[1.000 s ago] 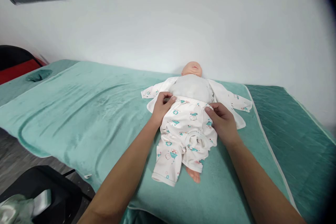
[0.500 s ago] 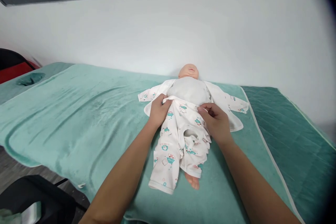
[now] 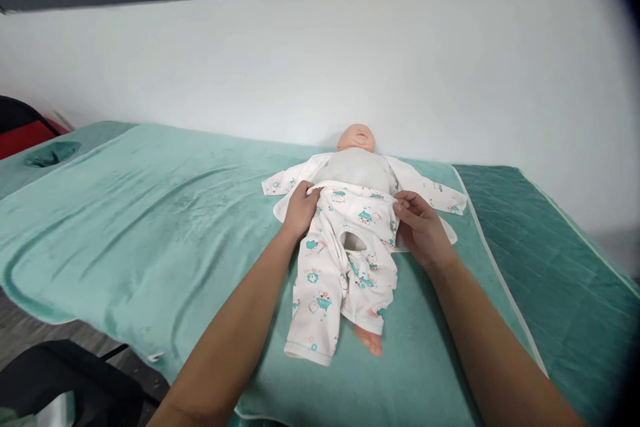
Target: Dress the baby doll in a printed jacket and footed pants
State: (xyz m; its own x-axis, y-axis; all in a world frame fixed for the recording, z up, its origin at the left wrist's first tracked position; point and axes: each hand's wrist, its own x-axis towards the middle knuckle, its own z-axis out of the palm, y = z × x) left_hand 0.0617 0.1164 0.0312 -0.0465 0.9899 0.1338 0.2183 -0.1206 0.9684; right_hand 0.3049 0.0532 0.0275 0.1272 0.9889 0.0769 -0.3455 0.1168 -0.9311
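Note:
A baby doll (image 3: 357,138) lies on its back, head toward the wall. Its white printed jacket (image 3: 423,188) is spread open, with both sleeves stretched outward over a pale grey torso. White baby pants (image 3: 320,260) with teal prints cover its lower body up to the belly, and a hole shows at the crotch. One bare foot (image 3: 369,339) sticks out of the right-hand leg; the other foot is hidden. My left hand (image 3: 301,210) pinches the waistband at its left side. At the opposite side, my right hand (image 3: 420,225) has the waistband between thumb and fingers.
A light green sheet (image 3: 150,213) covers the bed, with a darker quilted cover (image 3: 545,247) at the right. Behind rises a white wall (image 3: 250,67). A black chair (image 3: 70,380) stands at the lower left; a red-and-black object (image 3: 25,133) is at the far left.
My right hand has shifted right and drawn the waistband outward, so the front of the pants lies flatter and wider. My left hand keeps its place on the waistband.

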